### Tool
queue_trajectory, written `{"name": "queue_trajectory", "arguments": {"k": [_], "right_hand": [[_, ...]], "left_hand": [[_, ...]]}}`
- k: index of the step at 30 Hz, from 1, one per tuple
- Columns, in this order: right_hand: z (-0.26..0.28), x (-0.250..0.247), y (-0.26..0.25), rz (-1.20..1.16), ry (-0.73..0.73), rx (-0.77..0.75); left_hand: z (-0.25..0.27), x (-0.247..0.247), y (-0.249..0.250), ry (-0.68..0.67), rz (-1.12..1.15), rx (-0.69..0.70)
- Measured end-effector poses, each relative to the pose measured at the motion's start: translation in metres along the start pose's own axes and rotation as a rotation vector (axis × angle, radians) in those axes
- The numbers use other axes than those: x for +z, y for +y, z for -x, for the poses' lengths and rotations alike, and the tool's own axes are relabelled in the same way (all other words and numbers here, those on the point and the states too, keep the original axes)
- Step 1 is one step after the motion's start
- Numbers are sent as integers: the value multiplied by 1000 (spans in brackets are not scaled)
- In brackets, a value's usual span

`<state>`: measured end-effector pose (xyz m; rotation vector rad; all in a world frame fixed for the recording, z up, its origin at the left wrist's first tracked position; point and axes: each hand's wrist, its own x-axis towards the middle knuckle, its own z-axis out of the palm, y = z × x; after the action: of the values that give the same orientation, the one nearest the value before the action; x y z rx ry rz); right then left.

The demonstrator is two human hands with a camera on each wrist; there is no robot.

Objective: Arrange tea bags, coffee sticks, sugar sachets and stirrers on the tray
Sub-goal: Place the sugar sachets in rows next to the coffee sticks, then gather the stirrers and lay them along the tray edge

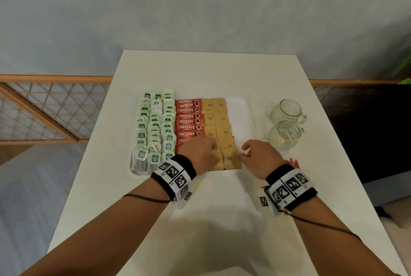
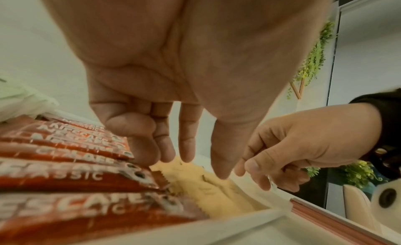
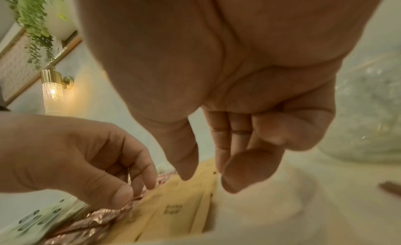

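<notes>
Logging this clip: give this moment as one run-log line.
phase: aligning sugar sachets | left hand: fingertips on sachets | right hand: at sachets' right edge | stirrers: off tray

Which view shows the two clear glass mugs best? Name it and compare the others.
The head view: both clear glass mugs stand whole on the white table, right of the white tray. The right wrist view catches only a blurred glass bulge behind the right hand. The left wrist view shows none.
</notes>
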<state>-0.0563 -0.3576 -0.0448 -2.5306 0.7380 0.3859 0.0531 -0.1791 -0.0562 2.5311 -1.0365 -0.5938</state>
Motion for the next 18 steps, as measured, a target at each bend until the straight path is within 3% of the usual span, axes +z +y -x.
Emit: {"name": "queue_trajectory", "arguments": {"k": [7, 12, 18], "right_hand": [[29, -29, 38, 219, 23, 191], [42, -20, 64, 308, -3, 358], [46, -7, 57, 313, -17, 345]], "left_hand": [[15, 3, 12, -50, 185, 126], [24, 16, 12, -88, 177, 139], [36, 26, 11, -102, 122, 125]]}}
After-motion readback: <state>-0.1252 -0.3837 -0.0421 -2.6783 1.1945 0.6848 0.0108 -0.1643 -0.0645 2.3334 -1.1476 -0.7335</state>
